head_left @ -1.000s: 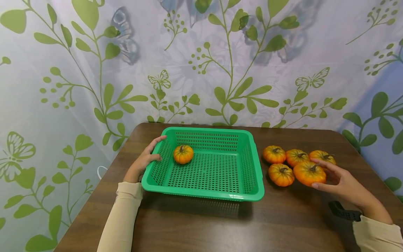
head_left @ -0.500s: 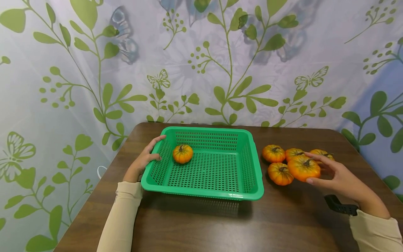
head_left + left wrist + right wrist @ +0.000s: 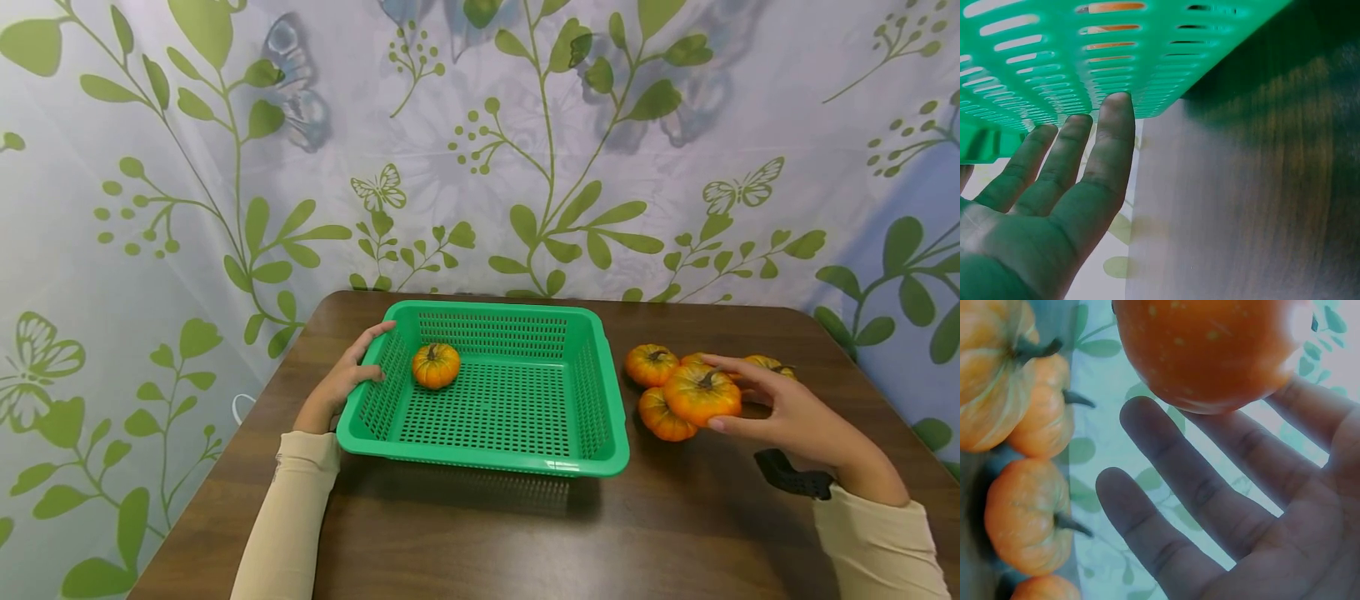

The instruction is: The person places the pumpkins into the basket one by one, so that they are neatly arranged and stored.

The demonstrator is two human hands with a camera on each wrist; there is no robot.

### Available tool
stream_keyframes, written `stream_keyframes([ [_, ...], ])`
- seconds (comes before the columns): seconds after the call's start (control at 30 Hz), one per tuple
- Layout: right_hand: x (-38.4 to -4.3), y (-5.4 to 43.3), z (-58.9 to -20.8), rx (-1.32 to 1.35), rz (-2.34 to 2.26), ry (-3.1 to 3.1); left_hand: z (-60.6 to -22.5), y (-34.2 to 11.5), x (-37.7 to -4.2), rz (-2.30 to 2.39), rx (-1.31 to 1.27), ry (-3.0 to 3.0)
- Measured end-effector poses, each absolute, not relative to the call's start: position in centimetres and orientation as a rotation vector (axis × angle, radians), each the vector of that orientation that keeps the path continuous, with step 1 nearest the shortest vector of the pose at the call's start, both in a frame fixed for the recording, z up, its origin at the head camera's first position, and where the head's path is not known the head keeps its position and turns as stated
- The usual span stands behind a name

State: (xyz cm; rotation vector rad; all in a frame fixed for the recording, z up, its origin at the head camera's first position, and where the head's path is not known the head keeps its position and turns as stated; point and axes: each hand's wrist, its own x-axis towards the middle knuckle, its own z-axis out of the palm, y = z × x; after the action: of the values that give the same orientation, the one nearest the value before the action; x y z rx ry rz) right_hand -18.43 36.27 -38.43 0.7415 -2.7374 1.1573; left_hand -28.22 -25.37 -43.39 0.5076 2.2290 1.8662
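Observation:
A small orange pumpkin (image 3: 702, 395) is in my right hand (image 3: 798, 421), pinched between thumb and fingers and raised over the other pumpkins. In the right wrist view the held pumpkin (image 3: 1210, 353) touches some fingers, while two fingers extend free of it. My left hand (image 3: 341, 383) holds the left side of a green plastic basket (image 3: 480, 462), thumb over the rim. In the left wrist view its fingers press the outer slotted wall (image 3: 1054, 56). One pumpkin (image 3: 436, 367) sits inside the basket at the left.
To the basket's right, several pumpkins stand on the brown wooden table (image 3: 480, 542): one at the back left (image 3: 651, 366), a front pumpkin (image 3: 663, 415) partly covered by the held one, and a far-right pumpkin (image 3: 770, 364) partly behind the hand. A leaf-patterned cloth (image 3: 480, 167) hangs behind.
My right hand has carried its pumpkin leftward and slightly up, so it now overlaps the front and middle pumpkins in the head view. The left hand and basket stay put.

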Motion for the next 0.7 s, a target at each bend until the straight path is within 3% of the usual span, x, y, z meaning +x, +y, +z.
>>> stream_keyframes([
  [0.7, -19.4, 32.0, -36.5, 0.902, 1.083, -2.72, -43.5, -25.4, -28.3, 1.874, 0.513, 2.227],
])
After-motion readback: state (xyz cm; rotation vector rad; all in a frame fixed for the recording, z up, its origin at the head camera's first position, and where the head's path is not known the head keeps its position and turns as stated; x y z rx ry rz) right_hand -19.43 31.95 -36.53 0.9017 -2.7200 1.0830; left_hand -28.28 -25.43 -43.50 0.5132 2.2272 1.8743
